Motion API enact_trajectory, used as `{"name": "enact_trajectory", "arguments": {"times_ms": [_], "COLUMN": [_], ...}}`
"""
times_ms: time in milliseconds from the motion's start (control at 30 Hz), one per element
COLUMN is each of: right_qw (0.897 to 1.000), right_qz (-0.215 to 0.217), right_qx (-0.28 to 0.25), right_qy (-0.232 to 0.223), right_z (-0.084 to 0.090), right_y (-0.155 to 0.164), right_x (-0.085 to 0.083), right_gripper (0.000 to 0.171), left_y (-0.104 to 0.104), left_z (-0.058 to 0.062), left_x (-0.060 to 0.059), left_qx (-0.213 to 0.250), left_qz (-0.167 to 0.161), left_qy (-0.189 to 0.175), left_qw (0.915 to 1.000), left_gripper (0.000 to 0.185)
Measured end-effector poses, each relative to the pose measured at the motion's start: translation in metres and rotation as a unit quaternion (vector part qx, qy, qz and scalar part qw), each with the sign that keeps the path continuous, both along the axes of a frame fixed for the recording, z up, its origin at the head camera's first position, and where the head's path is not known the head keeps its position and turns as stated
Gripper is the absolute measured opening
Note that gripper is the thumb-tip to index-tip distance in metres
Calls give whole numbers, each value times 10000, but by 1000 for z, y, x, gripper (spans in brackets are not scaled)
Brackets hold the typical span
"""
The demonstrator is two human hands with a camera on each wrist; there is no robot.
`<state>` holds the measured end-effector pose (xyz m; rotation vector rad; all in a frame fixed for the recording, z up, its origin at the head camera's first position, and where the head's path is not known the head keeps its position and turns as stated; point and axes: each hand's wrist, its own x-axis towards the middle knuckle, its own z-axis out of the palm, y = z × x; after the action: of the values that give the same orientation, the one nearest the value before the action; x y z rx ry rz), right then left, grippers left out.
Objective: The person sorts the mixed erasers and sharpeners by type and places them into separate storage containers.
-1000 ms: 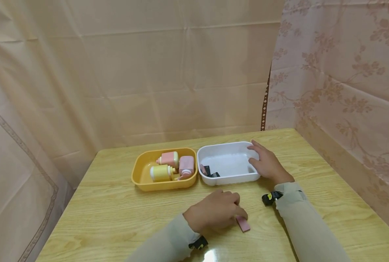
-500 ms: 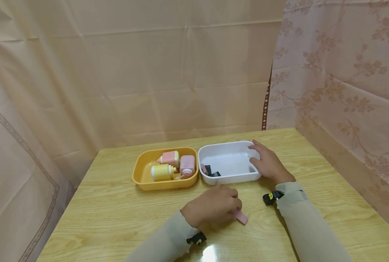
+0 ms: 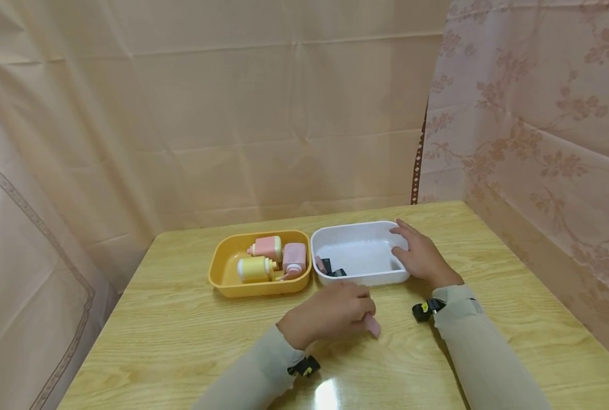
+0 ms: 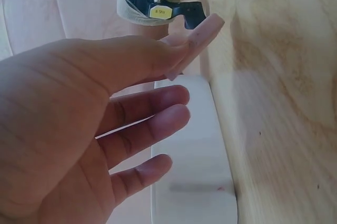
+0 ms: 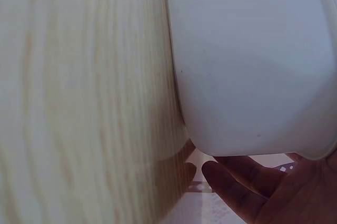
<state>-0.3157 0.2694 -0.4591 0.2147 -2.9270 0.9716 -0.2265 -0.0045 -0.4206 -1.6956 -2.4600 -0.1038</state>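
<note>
In the head view my left hand (image 3: pixel 330 313) is over the table in front of the white bin (image 3: pixel 360 279). Its thumb and finger pinch a flat pink rectangular piece (image 3: pixel 372 325); the left wrist view shows this thin pink slab (image 4: pixel 199 44) held at one end, with the other fingers spread loosely. My right hand (image 3: pixel 423 256) grips the right end of the white bin, some fingertips over its rim and others against the outside of that end. Small black pieces (image 3: pixel 338 273) and a pinkish piece (image 3: pixel 320 264) lie in the bin's left corner.
A yellow bin (image 3: pixel 222 285) stands against the white bin's left side. In it lie a pink bottle (image 3: pixel 267 247), a yellow pump bottle (image 3: pixel 254 269) and a mauve pump bottle (image 3: pixel 294 257). Curtains (image 3: pixel 283 142) hang behind the wooden table (image 3: pixel 171 324).
My left hand has lifted the pink piece off the table and moved it slightly away from me and left, towards the white bin. My right hand stays on the bin.
</note>
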Motion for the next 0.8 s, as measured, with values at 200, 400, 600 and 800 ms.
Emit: {"name": "enact_trajectory", "arguments": {"times_ms": [200,400,600,800], "right_qw": [10000,10000,9999,9999], "right_qz": [-18,18,44,32], "right_qx": [-13,16,10,17], "right_qy": [-35,46,138,104], "right_z": [0,-1,-2,-3], "right_y": [0,1,0,1], "right_x": [0,-1,-1,-1], "right_gripper": [53,52,52,52], "left_y": [-2,-7,-10,-13], "left_z": [2,3,4,4], "left_x": [-4,-11,-18,-23], "left_qx": [253,784,1249,1751], "left_qz": [396,843,1329,1870], "left_qy": [120,580,819,617], "left_qw": [9988,9917,9798,9647], "left_gripper": [19,20,22,23]}}
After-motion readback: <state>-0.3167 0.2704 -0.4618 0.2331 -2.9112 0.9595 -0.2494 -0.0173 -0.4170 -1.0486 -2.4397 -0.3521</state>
